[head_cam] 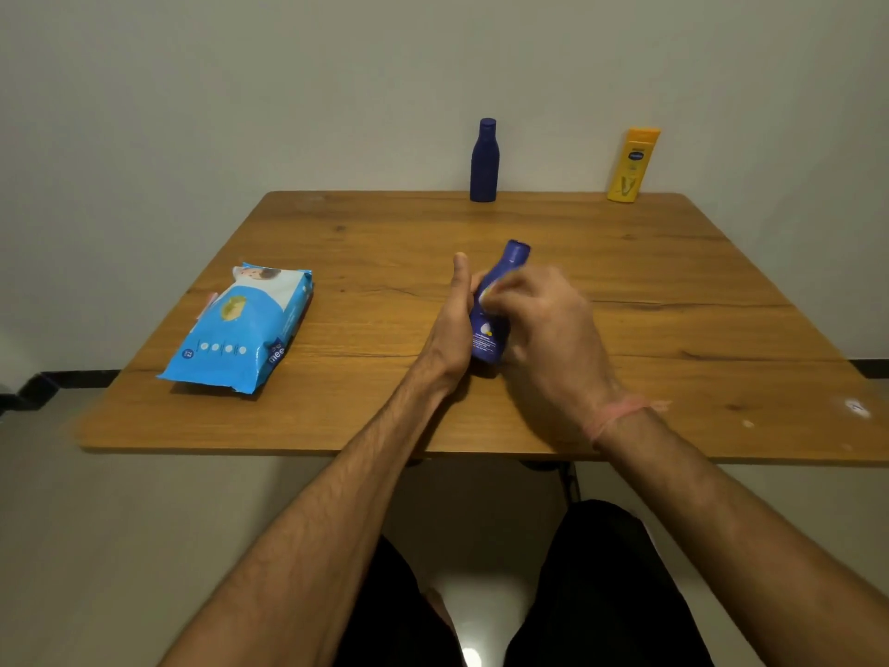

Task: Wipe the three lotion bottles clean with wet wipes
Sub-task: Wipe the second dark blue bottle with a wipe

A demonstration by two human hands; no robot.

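Note:
A small dark blue lotion bottle (491, 329) leans back to the right over the middle of the wooden table (365, 416). My left hand (454, 320) grips its left side, thumb pointing up. My right hand (543, 320) is blurred and presses a bit of white wet wipe (485, 295) against the bottle's upper body. A taller dark blue bottle (484, 161) stands upright at the table's far edge. Upright at the far right corner is a yellow lotion bottle (632, 166).
A blue pack of wet wipes (240, 329) lies flat on the left half of the table. A plain wall rises right behind the far edge. My legs in dark trousers are below the near edge.

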